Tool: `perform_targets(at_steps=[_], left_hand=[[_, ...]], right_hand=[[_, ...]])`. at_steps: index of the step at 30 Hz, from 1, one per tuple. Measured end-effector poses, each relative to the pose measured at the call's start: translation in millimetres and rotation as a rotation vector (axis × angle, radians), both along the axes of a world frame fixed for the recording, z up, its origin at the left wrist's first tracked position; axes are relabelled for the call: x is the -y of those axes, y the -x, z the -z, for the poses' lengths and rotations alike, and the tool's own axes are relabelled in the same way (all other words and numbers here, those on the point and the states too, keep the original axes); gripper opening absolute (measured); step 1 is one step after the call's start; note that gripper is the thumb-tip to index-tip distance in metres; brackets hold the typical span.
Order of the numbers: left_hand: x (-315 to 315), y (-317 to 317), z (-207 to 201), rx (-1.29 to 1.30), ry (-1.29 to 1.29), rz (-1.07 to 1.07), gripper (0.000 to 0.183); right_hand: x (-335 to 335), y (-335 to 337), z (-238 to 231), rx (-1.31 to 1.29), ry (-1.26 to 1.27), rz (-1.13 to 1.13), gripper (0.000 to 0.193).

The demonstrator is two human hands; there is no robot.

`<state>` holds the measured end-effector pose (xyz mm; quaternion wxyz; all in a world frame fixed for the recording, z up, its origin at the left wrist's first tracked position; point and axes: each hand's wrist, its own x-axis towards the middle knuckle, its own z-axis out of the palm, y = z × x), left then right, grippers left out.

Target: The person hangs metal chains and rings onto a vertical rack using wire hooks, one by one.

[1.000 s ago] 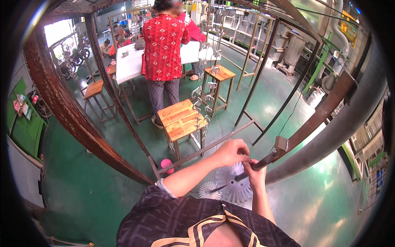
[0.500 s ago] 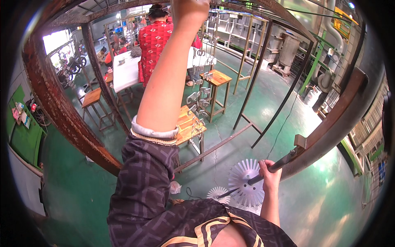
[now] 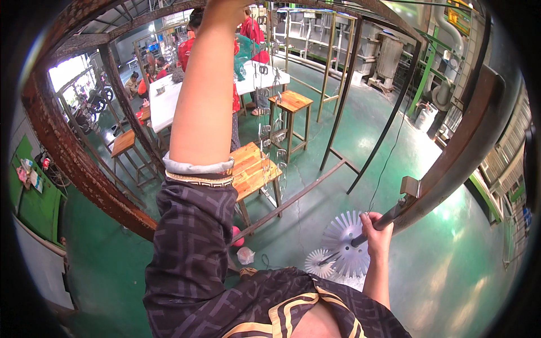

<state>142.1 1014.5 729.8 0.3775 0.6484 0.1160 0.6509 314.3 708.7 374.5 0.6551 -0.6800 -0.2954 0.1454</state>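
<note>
My left arm reaches up through the middle of the view. My left hand is cut off by the upper edge, so its fingers and anything in them are hidden. Just beside that wrist hangs a string of small metal hooks. At the lower right my right hand is closed round a dark metal rod, near the curved frame. Below that hand are a large slotted metal disc and a smaller slotted disc.
A rusty metal frame arches round me. Wooden stools and a wooden bench stand ahead, before a white table. People in red are beyond. A crumpled white bag lies on the green floor.
My left arm has shifted left and higher. My right hand, still on the rod, sits slightly right in view. The person in red ahead has moved, showing more of the table.
</note>
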Motion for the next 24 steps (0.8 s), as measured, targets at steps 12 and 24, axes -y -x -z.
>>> perform_targets(at_steps=[12, 24], left_hand=[[1.0, 22.0, 124.4, -0.045, 0.202, 0.355, 0.013], [62.0, 24.8, 304.3, -0.449, 0.417, 0.703, 0.004]], right_hand=[[-8.0, -16.5, -29.3, -0.017, -0.104, 0.045, 0.015], [-17.0, -22.2, -82.3, -0.057, -0.213, -0.034, 0.021]])
